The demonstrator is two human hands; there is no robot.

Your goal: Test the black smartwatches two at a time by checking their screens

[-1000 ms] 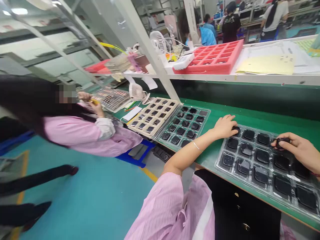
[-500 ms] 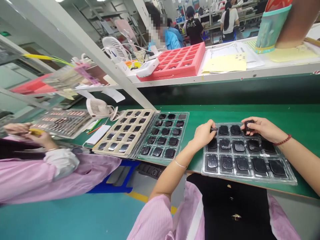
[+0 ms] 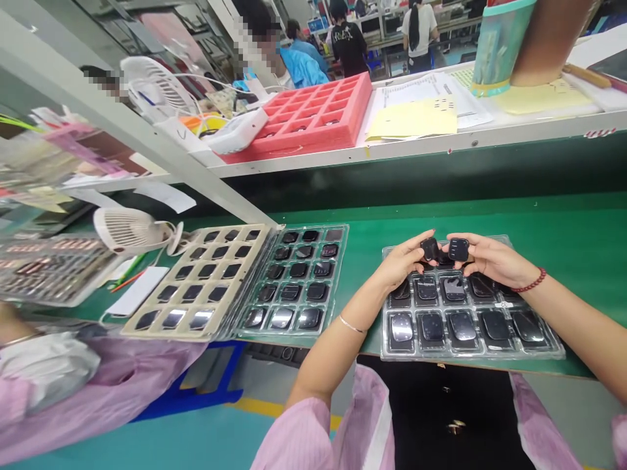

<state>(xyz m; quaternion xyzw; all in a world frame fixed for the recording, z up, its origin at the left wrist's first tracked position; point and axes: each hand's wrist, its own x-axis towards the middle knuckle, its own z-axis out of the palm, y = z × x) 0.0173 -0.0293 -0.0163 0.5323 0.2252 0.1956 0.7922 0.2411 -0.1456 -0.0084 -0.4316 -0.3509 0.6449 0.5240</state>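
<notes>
**Left hand** (image 3: 404, 262): clenched at the fingertips on a small square black part (image 3: 430, 249).

**Right hand** (image 3: 491, 256): grasping a second square black part (image 3: 458, 249) the same way; small pale marks on its face were unreadable. The two parts were held just apart, directly above the back of the tray.

**Wrists:** thin metal bangle (image 3: 351, 324) on the left, red beaded bracelet (image 3: 530, 281) on the right.

**Clear blister tray** (image 3: 471, 356): rows of glossy black rectangular pieces, the back row largely hidden by the hands. A small white label (image 3: 503, 304) was illegible.

**Green table** (image 3: 490, 212): carried that tray and, to its left, a second blister tray (image 3: 343, 261) of black pieces, then a beige tray (image 3: 255, 243) and a white fan (image 3: 128, 230).

**Shelf** (image 3: 392, 151), above: red foam tray (image 3: 313, 121), yellow papers (image 3: 416, 117).

**Lower left:** a co-worker's pink sleeve (image 3: 112, 385), cut off by the frame.
</notes>
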